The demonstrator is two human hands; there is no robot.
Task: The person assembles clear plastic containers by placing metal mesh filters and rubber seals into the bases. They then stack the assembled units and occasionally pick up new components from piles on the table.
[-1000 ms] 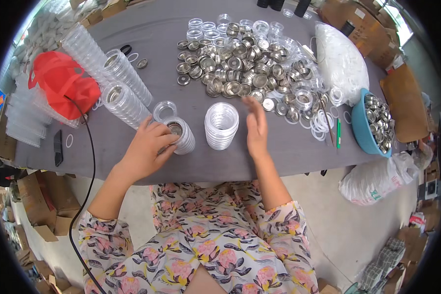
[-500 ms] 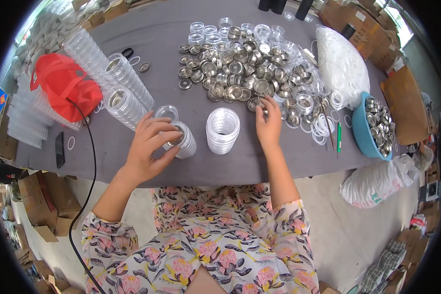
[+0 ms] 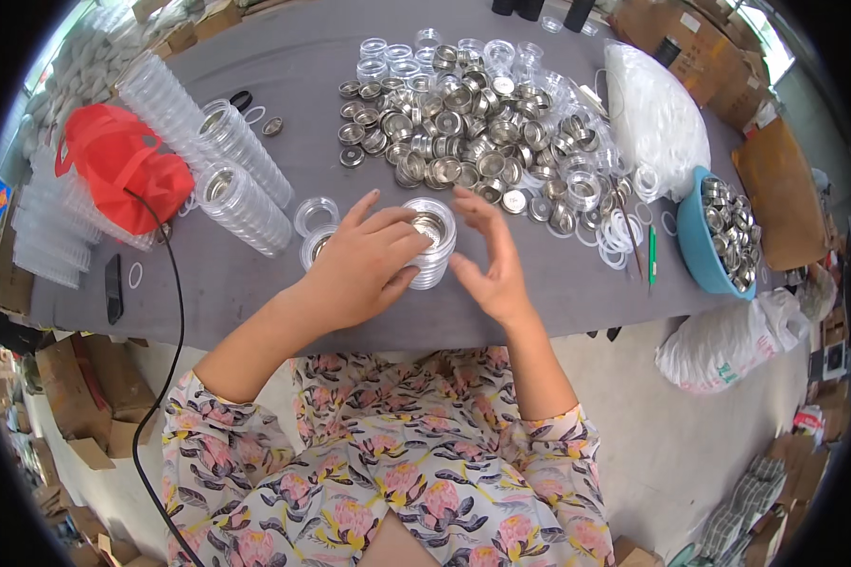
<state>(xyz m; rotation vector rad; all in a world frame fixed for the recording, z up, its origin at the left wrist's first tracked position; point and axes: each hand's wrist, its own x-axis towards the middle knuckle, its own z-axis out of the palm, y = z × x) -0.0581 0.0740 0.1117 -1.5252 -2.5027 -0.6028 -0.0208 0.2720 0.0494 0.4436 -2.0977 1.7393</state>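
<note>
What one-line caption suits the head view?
Left hand and right hand at a stack of clear round pieces, before a heap of metal pieces on a grey table.

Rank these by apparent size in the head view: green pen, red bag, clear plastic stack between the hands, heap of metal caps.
1. Heap of metal caps
2. Red bag
3. Clear plastic stack, partly hidden
4. Green pen
</note>
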